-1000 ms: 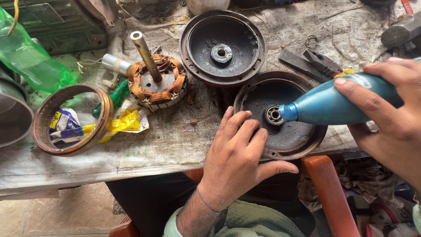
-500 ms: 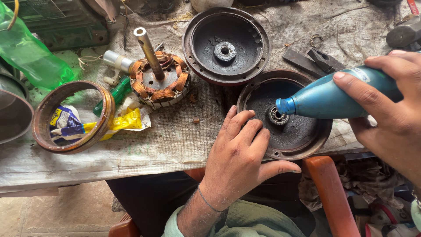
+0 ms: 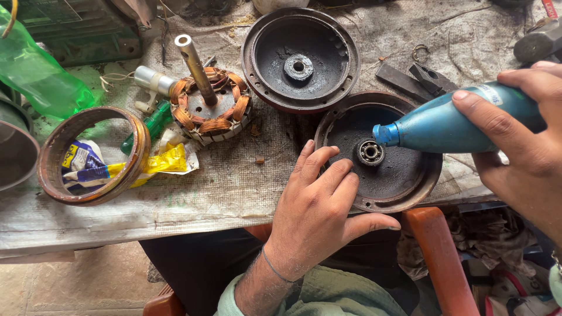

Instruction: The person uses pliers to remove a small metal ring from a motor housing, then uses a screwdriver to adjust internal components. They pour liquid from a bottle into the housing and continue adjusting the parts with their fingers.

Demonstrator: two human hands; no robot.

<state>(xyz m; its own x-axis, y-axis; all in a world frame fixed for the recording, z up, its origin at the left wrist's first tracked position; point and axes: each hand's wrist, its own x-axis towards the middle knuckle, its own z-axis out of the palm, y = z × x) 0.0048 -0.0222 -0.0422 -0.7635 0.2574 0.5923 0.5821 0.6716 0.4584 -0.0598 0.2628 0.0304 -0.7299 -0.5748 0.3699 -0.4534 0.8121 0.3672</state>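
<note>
Left hand (image 3: 319,216): fingers spread, flat on the near rim of the round motor cover (image 3: 404,187); nothing gripped
Right hand (image 3: 521,146): wrapped round a blue bottle (image 3: 451,126); nozzle tilted down, just above the bearing (image 3: 370,153) at the cover's centre
Cover: at the table's near edge; second cover (image 3: 300,58) behind; copper coil (image 3: 211,111) to its left

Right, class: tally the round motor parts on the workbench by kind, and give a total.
Dark round metal motor covers with centre bearings: 2
Copper-wound stator with upright metal shaft: 1
Rusty open metal ring: 1
Total: 4
</note>
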